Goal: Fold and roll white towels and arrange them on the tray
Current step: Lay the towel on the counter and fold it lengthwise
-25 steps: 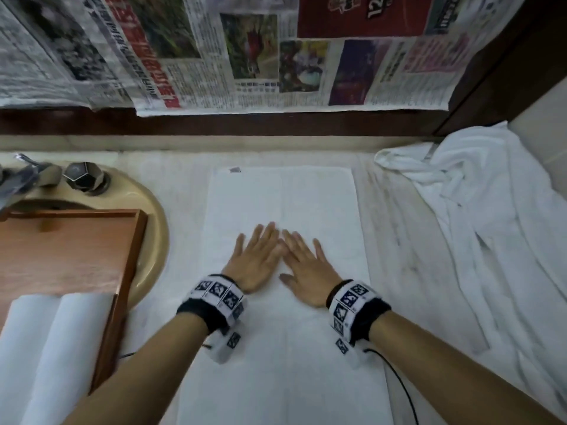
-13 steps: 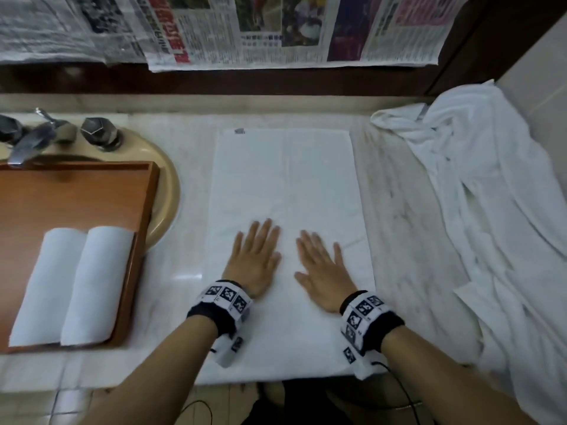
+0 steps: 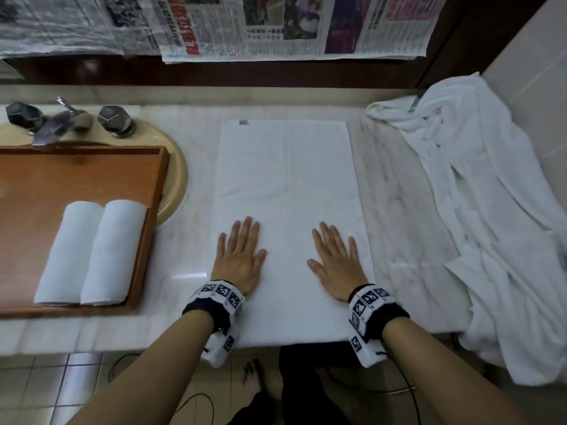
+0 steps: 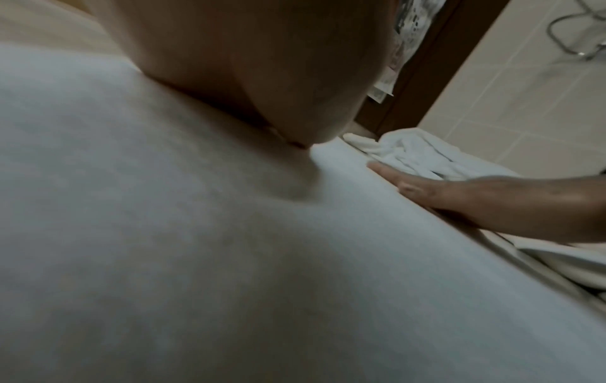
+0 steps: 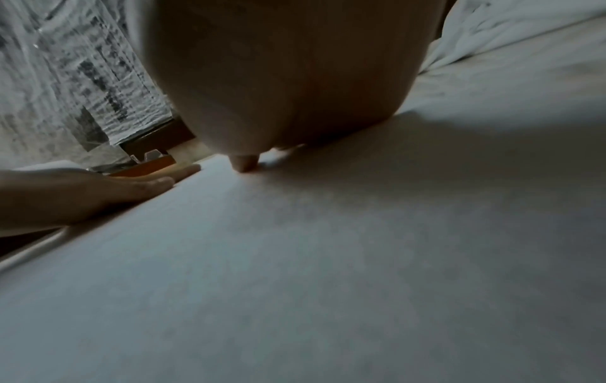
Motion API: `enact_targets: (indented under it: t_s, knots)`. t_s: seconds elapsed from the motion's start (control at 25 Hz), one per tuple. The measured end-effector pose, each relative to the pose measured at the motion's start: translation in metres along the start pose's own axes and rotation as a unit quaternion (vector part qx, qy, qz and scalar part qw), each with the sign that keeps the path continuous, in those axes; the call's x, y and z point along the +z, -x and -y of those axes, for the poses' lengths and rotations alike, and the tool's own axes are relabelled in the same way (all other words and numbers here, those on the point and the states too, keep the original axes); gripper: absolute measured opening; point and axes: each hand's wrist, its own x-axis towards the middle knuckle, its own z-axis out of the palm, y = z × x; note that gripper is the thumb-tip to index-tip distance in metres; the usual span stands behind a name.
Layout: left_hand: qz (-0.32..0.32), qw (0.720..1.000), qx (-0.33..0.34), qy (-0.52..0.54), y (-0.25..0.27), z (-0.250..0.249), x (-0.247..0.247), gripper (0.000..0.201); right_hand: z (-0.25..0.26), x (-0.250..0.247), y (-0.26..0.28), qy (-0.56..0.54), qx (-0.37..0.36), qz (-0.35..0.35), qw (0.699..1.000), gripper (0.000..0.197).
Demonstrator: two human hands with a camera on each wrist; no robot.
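Marble counter [image 3: 190,191] runs pale and veined under everything; at left a wooden tray [image 3: 92,179], cut off by the frame, holds two rolled towels [image 3: 92,253] side by side; the flat towel [image 3: 288,179] lies centre, left hand [image 3: 239,259] and right hand [image 3: 337,265] pressing it with straight, spread fingers; rumpled white cloth [image 3: 478,210] heaps at right.

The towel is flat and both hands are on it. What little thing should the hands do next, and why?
Probably curl the fingers under the near edge of the flat towel and begin rolling it away. The left hand and right hand lie flat near that edge, the cloth looks smooth, and two rolled towels already lie on the tray.
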Motion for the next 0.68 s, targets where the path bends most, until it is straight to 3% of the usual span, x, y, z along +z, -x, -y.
enact_targets:
  t_s: [0.16, 0.32, 0.44, 0.52, 0.56, 0.68]
  knots:
    - [-0.012, 0.999, -0.032, 0.038, 0.006, -0.005, -0.015, 0.062, 0.004, -0.007, 0.012, -0.027, 0.025, 0.001, 0.999, 0.067]
    - [-0.055, 0.993, -0.079, 0.073, -0.026, -0.028, -0.047, 0.056, 0.030, -0.049, -0.026, -0.067, 0.030, -0.084, 0.994, 0.056]
    - [0.016, 0.998, 0.002, 0.053, -0.062, -0.044, -0.046, 0.062, 0.046, -0.061, -0.066, -0.029, -0.043, -0.025, 0.998, 0.059]
    - [0.053, 0.997, 0.032, 0.044, -0.073, -0.038, -0.038, 0.060, 0.038, -0.055, -0.080, -0.012, -0.054, 0.004, 0.998, 0.059]
    - [0.044, 0.998, 0.008, 0.045, -0.079, -0.030, -0.036, 0.060, 0.028, -0.052, -0.086, -0.019, -0.028, -0.002, 0.999, 0.060]
    - [-0.013, 0.980, -0.183, 0.077, -0.091, -0.016, -0.041, 0.064, 0.009, -0.058, -0.099, -0.083, 0.176, -0.017, 0.981, 0.067]
